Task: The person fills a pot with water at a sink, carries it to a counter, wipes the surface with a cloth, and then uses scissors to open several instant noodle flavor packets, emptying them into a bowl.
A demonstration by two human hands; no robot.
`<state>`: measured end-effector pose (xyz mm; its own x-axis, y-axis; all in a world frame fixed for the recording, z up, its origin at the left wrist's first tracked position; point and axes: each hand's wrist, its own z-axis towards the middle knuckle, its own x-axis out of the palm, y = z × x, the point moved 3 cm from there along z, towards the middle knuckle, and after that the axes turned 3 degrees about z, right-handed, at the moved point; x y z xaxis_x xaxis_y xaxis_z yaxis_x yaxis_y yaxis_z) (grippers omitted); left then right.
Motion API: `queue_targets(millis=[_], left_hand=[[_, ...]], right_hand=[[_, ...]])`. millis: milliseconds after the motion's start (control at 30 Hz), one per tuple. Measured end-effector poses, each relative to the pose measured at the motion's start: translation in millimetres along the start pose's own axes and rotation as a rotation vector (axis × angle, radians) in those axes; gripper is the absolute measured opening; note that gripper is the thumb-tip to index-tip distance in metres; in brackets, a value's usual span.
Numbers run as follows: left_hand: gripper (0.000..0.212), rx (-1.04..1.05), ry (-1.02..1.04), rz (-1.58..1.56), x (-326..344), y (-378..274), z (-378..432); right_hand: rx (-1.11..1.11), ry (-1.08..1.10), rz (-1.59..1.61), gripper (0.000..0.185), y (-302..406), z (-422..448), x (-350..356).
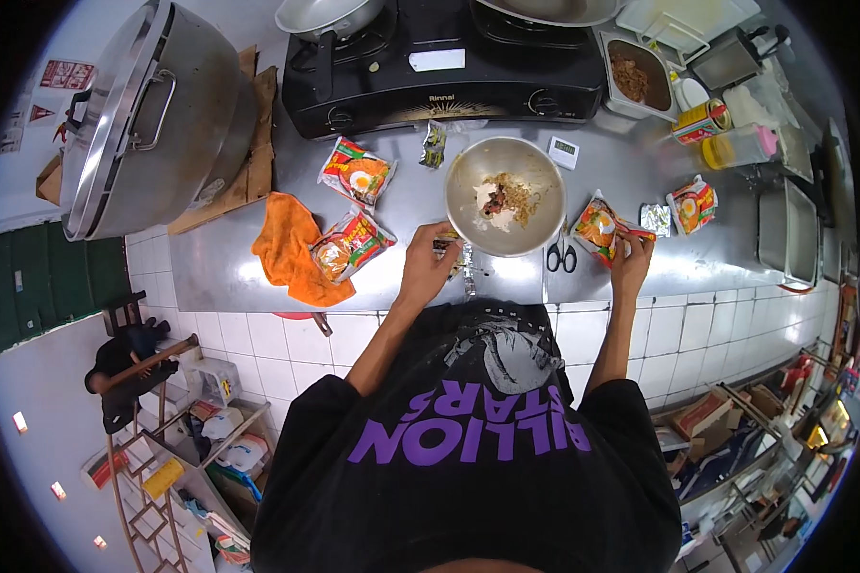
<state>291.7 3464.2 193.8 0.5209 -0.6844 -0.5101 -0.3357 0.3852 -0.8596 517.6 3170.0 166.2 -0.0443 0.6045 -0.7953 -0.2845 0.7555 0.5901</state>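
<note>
My left hand [430,261] pinches a small foil seasoning packet [443,242] at the lower left of a steel mixing bowl [464,222]. In the bowl lie white powder [486,193], dark red paste and brown crumbly bits [522,200]. My right hand [631,259] holds the edge of an instant noodle packet [596,228] on the steel table. Black-handled scissors [561,258] lie between the bowl and that packet. Strips of clear and foil wrapping [469,268] lie below the bowl. Another noodle packet [692,204] and a silver sachet [655,220] lie farther right.
Two noodle packets [359,172] and an orange cloth [285,247] lie left. Behind the bowl are a gas stove [441,104] with pans, a dark sachet [433,144] and a digital timer [564,152]. A large pot [186,107] stands left; steel trays [788,236] stand right.
</note>
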Motion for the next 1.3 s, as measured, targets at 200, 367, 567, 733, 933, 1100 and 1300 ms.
queue_targets(millis=[200,367,567,733,933,1100,1300], left_hand=[[0.022,-0.058,-0.088,-0.059,-15.9,-5.3,-3.3],[0.023,-0.151,0.025,-0.273,-17.5,-29.0,-7.0],[0.035,-0.222,0.573,-0.882,3.7,-80.5,-9.5],[0.018,-0.405,0.277,-1.108,3.1,-66.2,-12.1],[0.021,-0.484,0.265,-1.121,-7.3,-51.3,-23.5],[0.028,-0.386,0.265,-1.162,-4.8,-67.2,-28.8],[0.029,-0.485,0.267,-1.172,-10.9,-50.7,-38.0]], right_hand=[[0.144,-0.096,0.167,0.017,4.7,10.8,-37.0],[0.088,-0.119,0.143,0.024,83.6,21.2,-102.8],[-0.024,0.514,0.901,0.042,180.0,-13.4,-76.9],[0.074,0.640,0.831,0.057,219.0,-49.9,-30.4],[0.059,0.599,0.713,0.020,213.4,-60.1,0.2],[-0.153,0.495,0.587,0.015,236.7,-64.3,-0.2],[-0.164,0.552,0.581,0.017,253.7,-71.8,4.4]])
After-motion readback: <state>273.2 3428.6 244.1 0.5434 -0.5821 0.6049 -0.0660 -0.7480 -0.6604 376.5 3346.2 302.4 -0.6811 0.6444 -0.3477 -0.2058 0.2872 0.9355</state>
